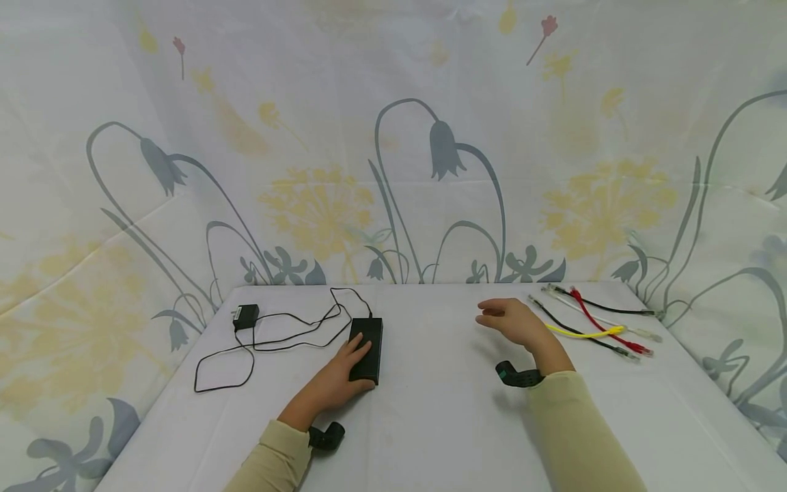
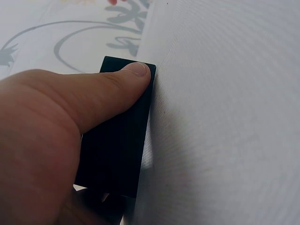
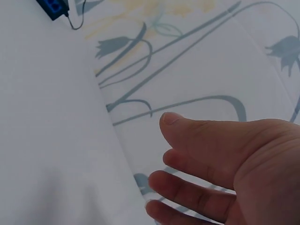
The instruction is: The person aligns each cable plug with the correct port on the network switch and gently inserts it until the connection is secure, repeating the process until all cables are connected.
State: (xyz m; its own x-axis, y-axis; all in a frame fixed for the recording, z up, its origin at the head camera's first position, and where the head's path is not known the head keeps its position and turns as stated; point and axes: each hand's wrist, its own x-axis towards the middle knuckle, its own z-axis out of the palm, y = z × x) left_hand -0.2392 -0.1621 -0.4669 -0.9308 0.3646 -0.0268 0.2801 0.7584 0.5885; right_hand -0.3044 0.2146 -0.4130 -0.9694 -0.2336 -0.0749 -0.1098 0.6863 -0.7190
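Note:
My left hand [image 1: 337, 374] grips a black network switch [image 1: 367, 369] left of the table's middle. The fingers lie across its top and the thumb sits at the near end, with the thumb [image 2: 105, 89] along the casing in the left wrist view. A thin black cord runs from the switch's far end to a power adapter [image 1: 246, 316]. Blue ports show on a corner of the switch [image 3: 54, 5] in the right wrist view. My right hand [image 1: 515, 321] hovers over the table with loosely bent fingers and nothing in it, left of the network cables.
Short network cables lie in a loose pile at the back right: a yellow cable [image 1: 578, 333], a red cable [image 1: 593, 318], black ones and a whitish one. The power cord [image 1: 289, 349] loops over the white table [image 1: 430, 424] at left. Flowered cloth [image 1: 406, 137] hangs behind.

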